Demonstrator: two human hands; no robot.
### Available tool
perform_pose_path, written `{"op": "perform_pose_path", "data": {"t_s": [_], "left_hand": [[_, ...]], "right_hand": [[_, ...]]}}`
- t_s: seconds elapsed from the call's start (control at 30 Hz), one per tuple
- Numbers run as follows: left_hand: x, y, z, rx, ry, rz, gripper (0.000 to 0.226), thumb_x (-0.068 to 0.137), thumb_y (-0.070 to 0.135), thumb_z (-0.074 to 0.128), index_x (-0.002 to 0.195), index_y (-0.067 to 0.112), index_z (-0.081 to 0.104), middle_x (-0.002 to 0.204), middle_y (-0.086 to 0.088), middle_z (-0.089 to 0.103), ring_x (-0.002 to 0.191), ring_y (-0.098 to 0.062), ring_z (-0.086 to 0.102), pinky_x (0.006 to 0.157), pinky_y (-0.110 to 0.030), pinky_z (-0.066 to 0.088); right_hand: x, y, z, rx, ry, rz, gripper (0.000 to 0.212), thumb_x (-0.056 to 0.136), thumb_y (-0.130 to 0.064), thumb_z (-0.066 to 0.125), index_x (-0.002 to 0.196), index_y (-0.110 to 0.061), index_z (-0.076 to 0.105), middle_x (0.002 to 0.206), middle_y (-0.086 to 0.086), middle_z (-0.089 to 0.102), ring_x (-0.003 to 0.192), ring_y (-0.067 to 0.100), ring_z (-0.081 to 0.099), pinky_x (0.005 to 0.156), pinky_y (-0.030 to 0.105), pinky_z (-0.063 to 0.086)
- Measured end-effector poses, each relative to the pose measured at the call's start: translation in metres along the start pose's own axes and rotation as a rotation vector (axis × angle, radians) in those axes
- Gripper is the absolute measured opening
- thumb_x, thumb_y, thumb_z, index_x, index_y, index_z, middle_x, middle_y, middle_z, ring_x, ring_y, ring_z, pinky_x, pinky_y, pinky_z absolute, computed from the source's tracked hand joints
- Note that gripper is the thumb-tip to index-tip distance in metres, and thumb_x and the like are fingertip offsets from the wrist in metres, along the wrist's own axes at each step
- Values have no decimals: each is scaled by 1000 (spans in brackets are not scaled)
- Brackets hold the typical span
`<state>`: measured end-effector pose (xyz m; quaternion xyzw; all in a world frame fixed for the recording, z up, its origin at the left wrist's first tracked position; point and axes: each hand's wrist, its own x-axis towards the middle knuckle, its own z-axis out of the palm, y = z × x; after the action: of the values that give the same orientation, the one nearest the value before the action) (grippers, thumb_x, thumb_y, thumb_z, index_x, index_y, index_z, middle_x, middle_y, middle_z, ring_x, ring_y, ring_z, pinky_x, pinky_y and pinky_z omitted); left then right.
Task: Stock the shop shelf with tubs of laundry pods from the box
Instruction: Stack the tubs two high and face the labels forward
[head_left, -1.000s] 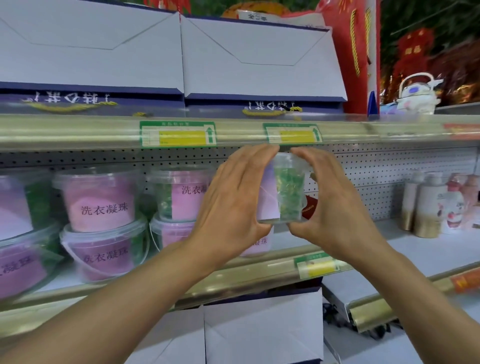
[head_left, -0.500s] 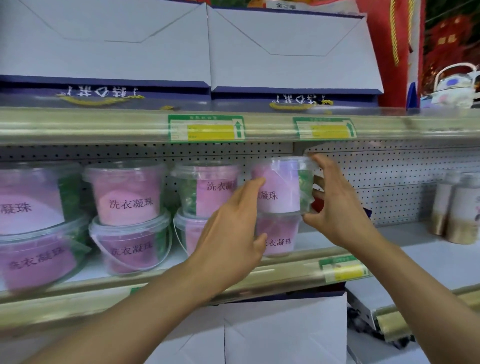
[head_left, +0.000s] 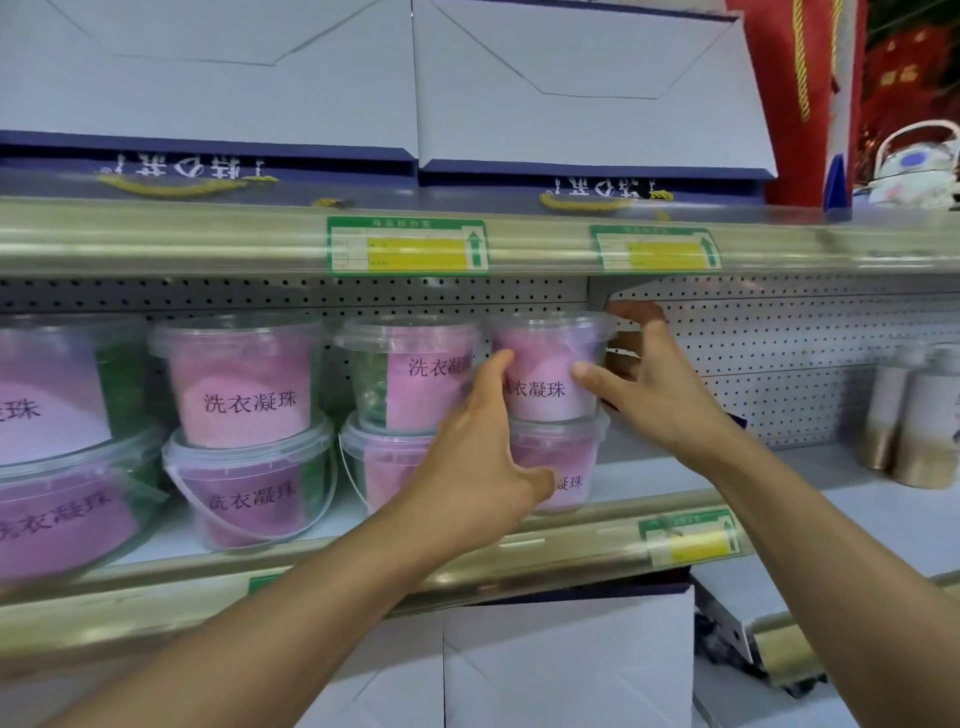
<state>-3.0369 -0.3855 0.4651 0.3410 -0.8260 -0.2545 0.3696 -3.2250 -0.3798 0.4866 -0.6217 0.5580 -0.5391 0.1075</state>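
From the head view, your hands meet at one clear tub of laundry pods (head_left: 545, 369), which stands upright on top of another tub (head_left: 563, 457) at the right end of the row on the shelf (head_left: 363, 566). Your left hand (head_left: 470, 478) has its fingers curved against the tub's left side, fingertips on the pink label. Your right hand (head_left: 657, 384) grips the tub's right side, thumb on the label front and fingers curled round the back by the rim. The label reads 洗衣凝珠 in dark characters, partly covered by your fingers.

To the left, more tubs stand stacked two high; the stack with the pink upper tub (head_left: 241, 384) shows the same 洗衣凝珠 plainly. Green and yellow price tags (head_left: 408, 245) sit on the shelf rail above; their small print is too blurred to read. Gold-based bottles (head_left: 906, 415) stand well apart at the right.
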Motion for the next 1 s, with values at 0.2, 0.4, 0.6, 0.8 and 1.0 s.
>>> {"op": "perform_pose_path", "data": {"t_s": [0.2,0.4,0.6,0.8,1.0], "left_hand": [[4,5,5,12,10,-6,99,77,18,72,145,34,3,149,6,28,112,1,33,87,-17,31],[11,5,8,-140,34,-59,99,73,9,72,144,32,7,145,3,33,111,-6,40,90,-28,46],[2,1,11,-99,64,-34,100,73,9,72,144,35,6,149,6,28,116,-2,38,84,-19,38],[2,4,13,-137,76,-42,96,73,7,72,139,38,10,118,17,33,76,15,41,79,-26,53],[-1,6,18,-101,89,-32,99,73,9,72,142,36,5,127,13,35,92,7,44,82,-19,43]], "right_hand": [[4,18,0,22,-25,18,51,94,-17,54,133,-35,26,116,-10,52,122,21,50,104,47,40],[11,17,2,111,-32,88,49,98,-11,43,141,-25,23,125,5,55,120,22,50,106,45,39],[12,22,1,138,-67,106,50,100,-13,37,143,-32,19,136,8,50,127,23,46,109,47,34],[7,25,6,186,-129,187,88,67,-61,61,143,-37,23,131,4,56,118,21,55,104,49,40],[8,30,11,153,-157,183,73,78,-61,46,143,-33,28,142,-3,44,129,19,43,106,49,37]]}}
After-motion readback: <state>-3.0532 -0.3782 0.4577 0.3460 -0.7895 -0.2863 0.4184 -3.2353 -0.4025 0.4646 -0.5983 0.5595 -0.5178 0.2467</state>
